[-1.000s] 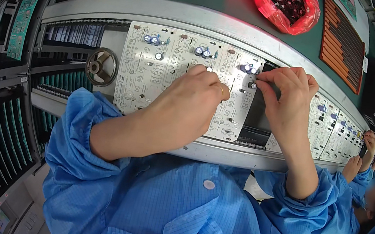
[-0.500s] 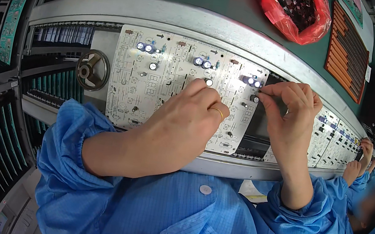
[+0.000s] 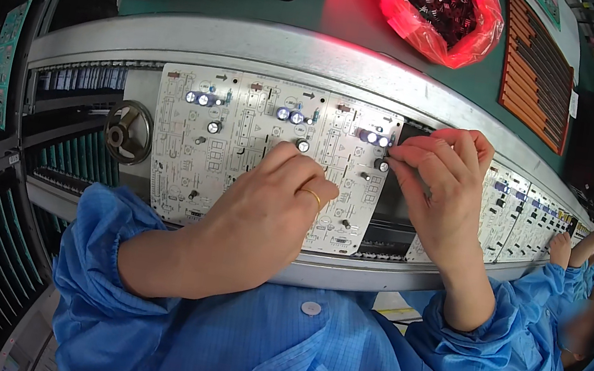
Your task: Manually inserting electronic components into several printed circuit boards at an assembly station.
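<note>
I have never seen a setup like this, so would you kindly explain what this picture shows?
The view comes from a camera on a person's head, looking down at their own two hands. No machine works here. A white circuit board lies on a grey conveyor rail. The left hand rests on the board. The right hand pinches at a small part by the board's right edge; the part itself is too small to tell. Behind lies a red bag of dark parts. At far right, another person's hands work on more boards.
</note>
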Available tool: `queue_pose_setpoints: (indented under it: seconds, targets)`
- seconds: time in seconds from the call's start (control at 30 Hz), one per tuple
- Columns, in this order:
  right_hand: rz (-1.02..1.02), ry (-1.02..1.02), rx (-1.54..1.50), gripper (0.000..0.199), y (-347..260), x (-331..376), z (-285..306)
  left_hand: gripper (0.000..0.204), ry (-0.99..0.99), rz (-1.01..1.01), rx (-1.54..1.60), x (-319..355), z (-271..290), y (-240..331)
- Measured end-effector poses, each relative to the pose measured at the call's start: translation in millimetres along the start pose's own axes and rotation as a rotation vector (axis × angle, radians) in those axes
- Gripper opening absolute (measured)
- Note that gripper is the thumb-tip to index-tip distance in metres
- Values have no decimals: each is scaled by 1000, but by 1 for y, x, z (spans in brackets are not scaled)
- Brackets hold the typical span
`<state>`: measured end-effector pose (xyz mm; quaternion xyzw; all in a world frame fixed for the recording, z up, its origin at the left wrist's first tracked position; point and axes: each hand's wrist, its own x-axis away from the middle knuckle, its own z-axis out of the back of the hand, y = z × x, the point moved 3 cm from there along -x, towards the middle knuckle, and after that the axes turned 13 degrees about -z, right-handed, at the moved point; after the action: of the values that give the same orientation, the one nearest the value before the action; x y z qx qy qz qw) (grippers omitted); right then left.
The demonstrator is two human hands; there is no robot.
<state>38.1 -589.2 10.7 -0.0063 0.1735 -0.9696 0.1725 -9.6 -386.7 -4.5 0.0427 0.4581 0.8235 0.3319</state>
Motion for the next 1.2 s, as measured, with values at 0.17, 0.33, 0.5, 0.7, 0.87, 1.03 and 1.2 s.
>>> queue_pose_setpoints:
  seconds: [0.17,0.33,0.5,0.7,0.87,1.03,1.2]
  targets:
    - [54,48,23,18,1,2,1,17,12,-8,-10,-3,1,2]
    - [154,59,50,22,5,8,2,16,10,4,-19,-7,1,3]
    - [223,82,8,23,10,10,6,18,20,-2,-42,-7,0,2]
    - [-55,518,304,19,148,-25,69,14,5,121,99,-11,11,11]
    - [-76,559,525,15,209,-40,81,13,38,303,262,-7,14,6]
    - [-98,449,650,15,230,-62,72,16,92,462,457,-11,13,5]
    - [-58,384,585,14,240,-61,80,16,93,435,510,-16,8,-7]
